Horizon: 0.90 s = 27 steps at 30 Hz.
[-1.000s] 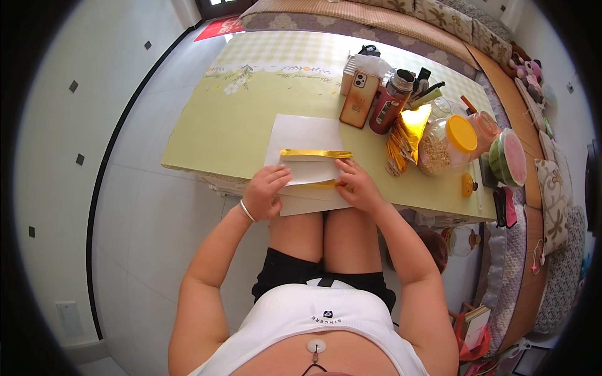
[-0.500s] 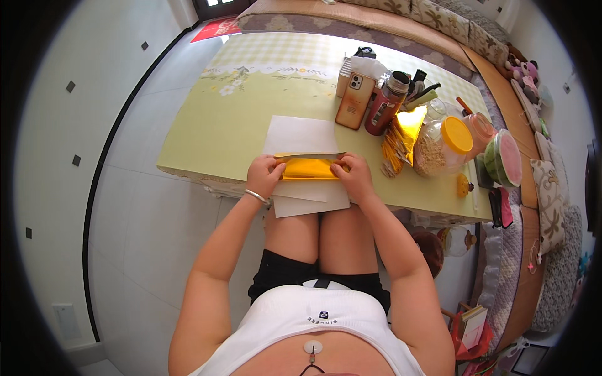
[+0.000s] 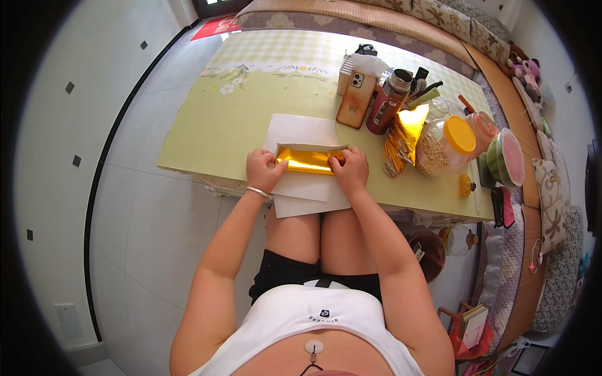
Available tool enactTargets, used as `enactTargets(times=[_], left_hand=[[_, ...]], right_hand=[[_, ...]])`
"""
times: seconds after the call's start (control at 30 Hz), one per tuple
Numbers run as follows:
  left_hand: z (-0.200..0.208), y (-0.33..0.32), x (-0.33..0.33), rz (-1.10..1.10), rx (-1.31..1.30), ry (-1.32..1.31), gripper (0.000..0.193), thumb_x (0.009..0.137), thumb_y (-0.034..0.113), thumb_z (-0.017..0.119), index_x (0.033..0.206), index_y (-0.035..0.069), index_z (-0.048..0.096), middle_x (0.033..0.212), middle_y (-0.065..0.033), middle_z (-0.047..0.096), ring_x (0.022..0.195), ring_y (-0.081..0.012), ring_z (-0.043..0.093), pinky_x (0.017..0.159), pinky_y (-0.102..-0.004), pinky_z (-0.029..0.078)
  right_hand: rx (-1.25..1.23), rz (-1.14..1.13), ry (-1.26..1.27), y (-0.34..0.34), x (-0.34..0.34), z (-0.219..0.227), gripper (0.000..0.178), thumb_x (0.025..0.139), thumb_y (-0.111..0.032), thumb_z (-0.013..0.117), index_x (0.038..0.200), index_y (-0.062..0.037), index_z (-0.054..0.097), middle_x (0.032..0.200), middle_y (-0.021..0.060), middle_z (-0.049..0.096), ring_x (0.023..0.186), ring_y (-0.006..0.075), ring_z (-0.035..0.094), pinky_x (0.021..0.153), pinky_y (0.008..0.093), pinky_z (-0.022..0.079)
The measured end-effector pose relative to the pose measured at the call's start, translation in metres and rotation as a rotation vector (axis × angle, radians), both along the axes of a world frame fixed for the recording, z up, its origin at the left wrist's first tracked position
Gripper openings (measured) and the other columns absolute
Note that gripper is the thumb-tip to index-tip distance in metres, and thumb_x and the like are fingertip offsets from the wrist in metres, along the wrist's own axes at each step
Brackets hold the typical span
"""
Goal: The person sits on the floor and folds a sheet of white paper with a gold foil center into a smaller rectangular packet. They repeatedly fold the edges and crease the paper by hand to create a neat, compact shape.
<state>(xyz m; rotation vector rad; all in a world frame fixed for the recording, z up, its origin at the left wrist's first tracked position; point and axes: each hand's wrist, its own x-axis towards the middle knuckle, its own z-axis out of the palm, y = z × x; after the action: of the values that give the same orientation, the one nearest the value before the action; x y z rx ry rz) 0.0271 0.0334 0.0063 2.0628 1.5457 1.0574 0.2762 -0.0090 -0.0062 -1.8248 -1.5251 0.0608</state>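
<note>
A folded sheet of shiny gold foil paper (image 3: 306,159) lies between my hands near the front edge of the table. Closed around its left end is my left hand (image 3: 262,170), thumb on the foil. My right hand (image 3: 352,169) pinches the opposite end, thumb and fingers together. A pale strip runs along the foil's far edge. Under it lie white paper sheets (image 3: 301,126), which stick out beyond the foil and over the table's near edge towards my lap.
On the table's right stand a phone (image 3: 357,100), a dark red flask (image 3: 387,103), a stack of gold foil pieces (image 3: 396,150), a jar with a yellow lid (image 3: 433,150) and a watermelon-patterned container (image 3: 505,158). A brown bin (image 3: 433,260) is below the table's right side.
Both hands have shifted slightly away from me with the foil. The right thumb has moved inward along the foil, and the gold band looks a little narrower.
</note>
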Motion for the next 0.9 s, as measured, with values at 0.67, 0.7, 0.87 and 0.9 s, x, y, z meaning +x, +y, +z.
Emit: enactTargets(times=[0.67, 0.7, 0.87, 0.9], left_hand=[[0.000, -0.027, -0.007, -0.064, 0.269, -0.050, 0.013, 0.069, 0.005, 0.075, 0.080, 0.006, 0.067, 0.098, -0.0097, 0.068, 0.106, -0.0347, 0.060, 0.094, -0.0464, 0.048], [-0.002, -0.029, -0.008, -0.091, 0.264, -0.090, 0.013, 0.070, 0.003, 0.073, 0.082, 0.006, 0.068, 0.097, -0.0101, 0.069, 0.103, -0.0343, 0.062, 0.091, -0.0454, 0.049], [-0.009, -0.034, -0.017, -0.224, 0.428, -0.074, 0.018, 0.076, -0.004, 0.066, 0.092, 0.005, 0.070, 0.095, -0.0122, 0.072, 0.094, -0.0334, 0.068, 0.079, -0.0414, 0.054], [-0.011, -0.034, -0.020, -0.217, 0.403, -0.097, 0.018, 0.077, -0.003, 0.066, 0.092, 0.005, 0.070, 0.096, -0.0122, 0.072, 0.095, -0.0337, 0.068, 0.081, -0.0416, 0.054]], right_hand=[[0.276, 0.180, 0.336, -0.012, 0.010, 0.005, 0.012, 0.079, -0.012, 0.075, 0.083, -0.0052, 0.066, 0.111, 0.0093, 0.071, 0.106, 0.0307, 0.060, 0.094, 0.0395, 0.047], [0.257, 0.245, 0.403, -0.017, 0.013, 0.004, 0.010, 0.078, -0.009, 0.073, 0.084, -0.0058, 0.065, 0.115, 0.0089, 0.070, 0.111, 0.0304, 0.060, 0.098, 0.0397, 0.046], [0.100, 0.529, 0.556, -0.030, 0.029, 0.006, 0.016, 0.072, 0.004, 0.063, 0.083, -0.0081, 0.065, 0.130, 0.0083, 0.068, 0.134, 0.0313, 0.051, 0.113, 0.0430, 0.036], [0.075, 0.557, 0.507, -0.032, 0.032, 0.007, 0.017, 0.071, 0.004, 0.062, 0.082, -0.0082, 0.065, 0.131, 0.0087, 0.067, 0.136, 0.0319, 0.049, 0.115, 0.0435, 0.034]])
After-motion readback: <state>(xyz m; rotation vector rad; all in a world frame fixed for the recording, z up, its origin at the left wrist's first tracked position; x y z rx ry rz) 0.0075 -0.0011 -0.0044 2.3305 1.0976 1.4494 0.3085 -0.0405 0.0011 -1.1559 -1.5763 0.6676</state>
